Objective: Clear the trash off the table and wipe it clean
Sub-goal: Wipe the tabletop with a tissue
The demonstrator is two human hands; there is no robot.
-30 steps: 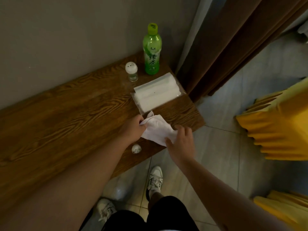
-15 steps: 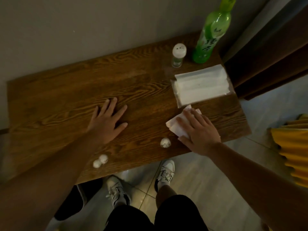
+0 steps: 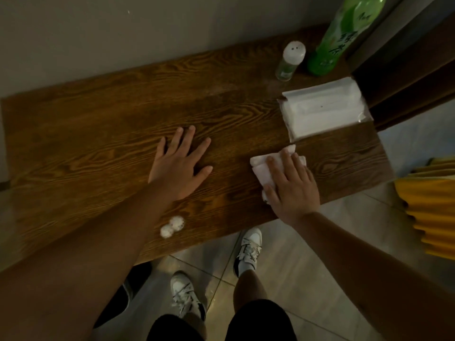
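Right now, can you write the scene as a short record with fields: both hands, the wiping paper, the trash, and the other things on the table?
left hand: flat on the table, fingers spread, holds nothing
right hand: presses a white tissue onto the table with straight fingers
trash: two small paper balls, touching each other, near the front edge
tissue pack: lies just beyond the right hand
far right corner: shaker with white cap and green bottle, both upright, side by side

A single head-worn wide-angle view looks steeply down from close above the table; wall at twelve o'clock, wearer's shoes at six.
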